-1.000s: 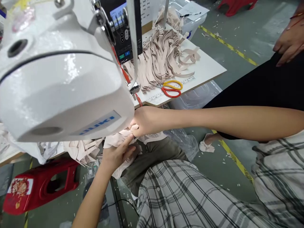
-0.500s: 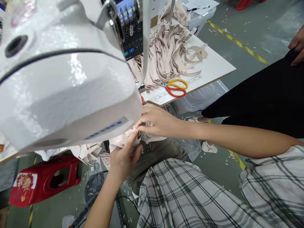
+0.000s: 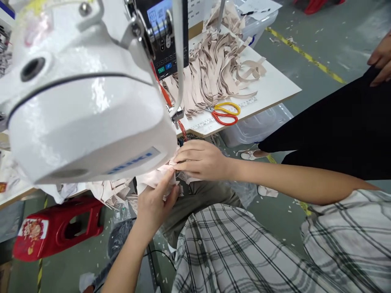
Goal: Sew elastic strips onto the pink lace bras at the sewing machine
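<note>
Pale pink fabric (image 3: 149,179) lies between both hands, just under the front end of a white sewing machine (image 3: 91,126). My left hand (image 3: 155,203) grips its lower edge, thumb and fingers pressed together on the cloth. From the right, my right hand (image 3: 203,160) reaches in and holds the fabric's upper edge with bent fingertips. The machine head hides part of the cloth and the needle area. Lace-like trim hangs beneath my right hand.
Many beige strips (image 3: 210,73) lie on the white table (image 3: 275,85), beside scissors (image 3: 226,114) with red and yellow handles. A red stool (image 3: 58,228) stands at lower left. Another person's hand (image 3: 381,61) shows at far right. A clear bin (image 3: 259,122) sits below the table.
The machine head appears shifted left, showing more of its control panel and a red cord. My right hand has its fingers closer together over the fabric, and my left hand sits slightly further left.
</note>
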Demonstrator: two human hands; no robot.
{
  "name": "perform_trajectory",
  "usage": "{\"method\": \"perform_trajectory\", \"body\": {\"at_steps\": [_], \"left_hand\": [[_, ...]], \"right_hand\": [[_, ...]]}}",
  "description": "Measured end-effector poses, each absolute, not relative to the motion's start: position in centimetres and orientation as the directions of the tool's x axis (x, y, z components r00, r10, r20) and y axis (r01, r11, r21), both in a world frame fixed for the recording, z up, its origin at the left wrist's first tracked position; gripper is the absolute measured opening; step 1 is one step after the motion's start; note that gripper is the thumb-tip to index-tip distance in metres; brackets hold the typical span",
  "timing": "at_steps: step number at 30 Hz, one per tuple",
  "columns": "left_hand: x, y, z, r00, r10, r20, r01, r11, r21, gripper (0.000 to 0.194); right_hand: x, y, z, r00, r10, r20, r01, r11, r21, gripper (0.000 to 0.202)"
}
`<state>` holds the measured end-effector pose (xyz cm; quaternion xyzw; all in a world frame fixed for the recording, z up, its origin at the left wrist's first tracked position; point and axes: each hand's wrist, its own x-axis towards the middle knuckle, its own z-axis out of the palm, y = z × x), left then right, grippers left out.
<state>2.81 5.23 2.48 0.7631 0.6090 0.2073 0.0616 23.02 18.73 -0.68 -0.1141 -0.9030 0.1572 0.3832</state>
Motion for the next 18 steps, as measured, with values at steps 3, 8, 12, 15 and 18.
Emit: {"method": "perform_trajectory", "body": {"at_steps": [3, 8, 12, 15, 18], "left_hand": [[1.3, 5.5, 3.4, 0.289, 0.947, 0.141, 0.87, -0.321, 0.374, 0.049], [0.1, 6.3, 3.4, 0.383, 0.908, 0.17, 0.872, -0.416, 0.258, 0.043], [1.5, 6.0, 3.1, 0.312, 0.938, 0.149, 0.911, -0.34, 0.235, 0.047], [3.0, 5.5, 3.2, 0.214, 0.965, 0.151, 0.941, -0.245, 0.232, 0.046], [4.5, 5.1, 3.1, 0.059, 0.984, 0.165, 0.966, -0.098, 0.238, 0.048]], "right_hand": [[22.8, 19.0, -0.2, -0.707, 0.301, 0.64, 0.126, 0.944, -0.305, 0.022], [23.2, 17.9, 0.7, -0.728, 0.401, 0.556, 0.202, 0.9, -0.386, 0.023], [23.2, 17.2, 0.2, -0.686, 0.681, 0.256, 0.161, 0.485, -0.859, 0.033], [21.5, 18.3, -0.7, -0.613, 0.789, 0.035, 0.095, 0.117, -0.989, 0.052], [19.1, 20.2, -1.4, -0.526, 0.844, 0.106, 0.129, 0.202, -0.971, 0.053]]}}
